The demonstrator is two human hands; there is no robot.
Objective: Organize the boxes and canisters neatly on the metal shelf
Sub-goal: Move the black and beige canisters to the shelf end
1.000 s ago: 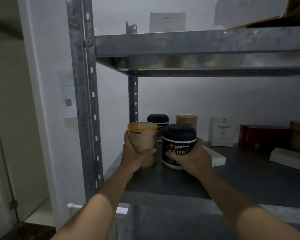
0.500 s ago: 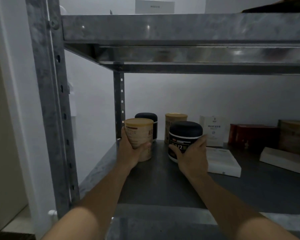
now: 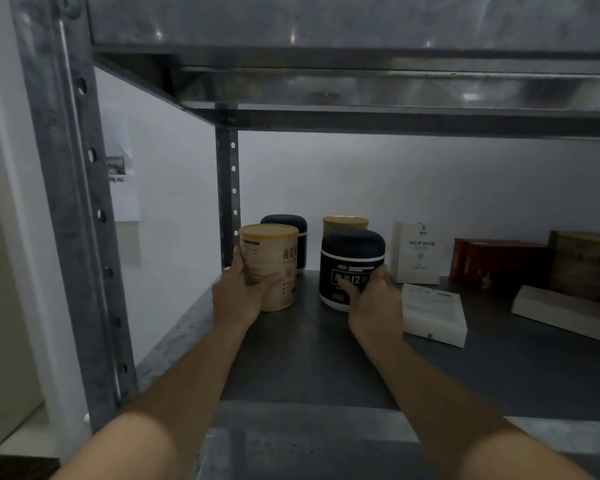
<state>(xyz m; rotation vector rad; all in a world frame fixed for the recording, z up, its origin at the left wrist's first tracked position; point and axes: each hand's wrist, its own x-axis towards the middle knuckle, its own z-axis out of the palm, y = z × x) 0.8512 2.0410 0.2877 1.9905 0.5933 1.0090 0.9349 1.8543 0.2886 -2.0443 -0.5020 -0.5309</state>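
— Where were the hands at that moment?

— My left hand (image 3: 238,296) was wrapped around the beige canister (image 3: 271,265), left of the frame's centre, with the thumb across the front. My right hand (image 3: 373,303) was clamped on the lower part of the black canister (image 3: 352,265), just right of centre. Both canisters were upright on the metal shelf (image 3: 326,368), but I could not tell if their bottoms touched the deck.

— What worried you?

— Behind each one stood a twin: a second black canister (image 3: 286,237) behind the beige one, and a second beige canister (image 3: 343,223) behind the black one. If I pushed too deep, I judged the front ones would knock the back ones over or against the wall.

— And at the sides?

— The beige canister was just beside the rear post (image 3: 227,202), so a sideways move could make it hit the metal. My right wrist was just beside the flat white box (image 3: 433,313), which lay on the shelf. A careless pull of the hand could drag that box toward the front edge.

— The grip?

— The black canister looked glossy, and I held it low. I think it could slip or lean if I lifted it quickly.
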